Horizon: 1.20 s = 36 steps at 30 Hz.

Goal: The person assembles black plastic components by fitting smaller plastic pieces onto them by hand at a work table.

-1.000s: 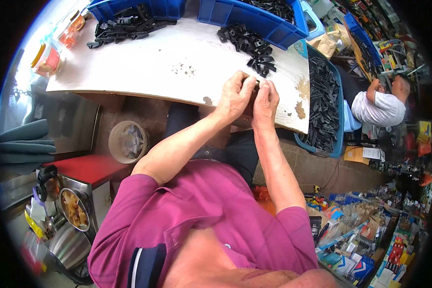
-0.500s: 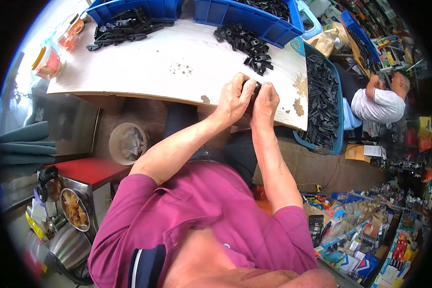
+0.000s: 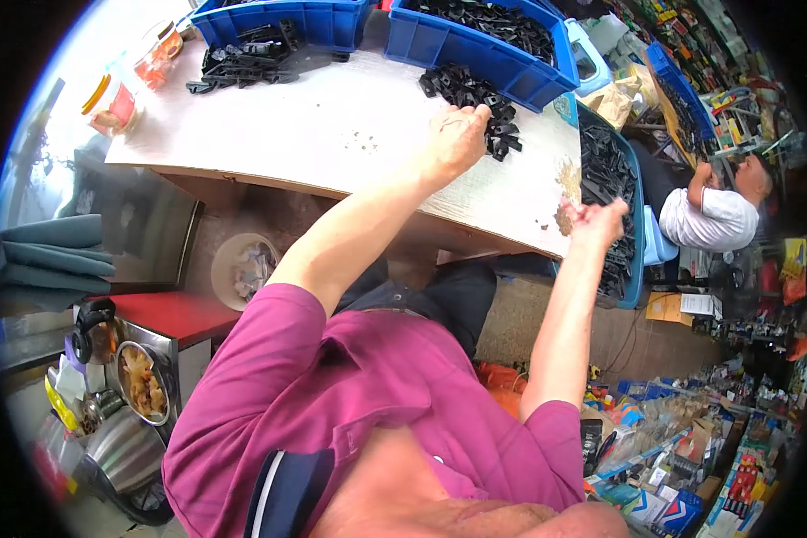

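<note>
Toward the counter's right edge, side-pinch likely light, stiff black parts; your left grip and right grip curl, contents unclear.

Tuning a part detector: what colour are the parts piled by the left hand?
Black; the piled parts show best in the head view.

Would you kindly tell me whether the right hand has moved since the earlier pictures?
Yes: judged against the table, the right hand has moved rightward, from near its front edge to its right-hand corner.
</note>
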Tool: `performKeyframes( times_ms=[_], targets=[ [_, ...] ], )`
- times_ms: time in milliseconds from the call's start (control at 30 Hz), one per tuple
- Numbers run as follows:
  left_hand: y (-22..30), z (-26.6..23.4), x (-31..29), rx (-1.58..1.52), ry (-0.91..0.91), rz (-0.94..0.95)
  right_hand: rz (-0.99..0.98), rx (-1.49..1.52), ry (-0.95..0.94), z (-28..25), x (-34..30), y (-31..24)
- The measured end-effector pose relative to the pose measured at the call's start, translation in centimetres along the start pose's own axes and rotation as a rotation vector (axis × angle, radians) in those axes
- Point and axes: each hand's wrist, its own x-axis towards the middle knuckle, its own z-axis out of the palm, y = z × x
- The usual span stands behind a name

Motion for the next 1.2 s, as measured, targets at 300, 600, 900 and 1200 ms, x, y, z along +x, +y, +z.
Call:
performKeyframes(
  times_ms=[300, 600, 900, 1200],
  targets=[
    [0.4, -0.4, -1.0, -0.458, 0.153, -0.326, 0.079, -0.183, -0.205, -0.4, -0.2, 2.2],
    [3.7, -1.9, -3.4, -0.515, -0.107, -0.154, -0.049, -0.435, -0.725, 3.4, -5.7, 8.1],
    [2.1, -5.4, -5.1, -0.351, -0.045, -0.01, -0.058, -0.447, -0.73, 3.0, -8.0, 8.0],
    [-17.5, -18.6, -2.1, 0.649, 0.014, -0.195, 0.086, -0.353, -0.561, 4.4, -10.7, 6.7]
  ],
)
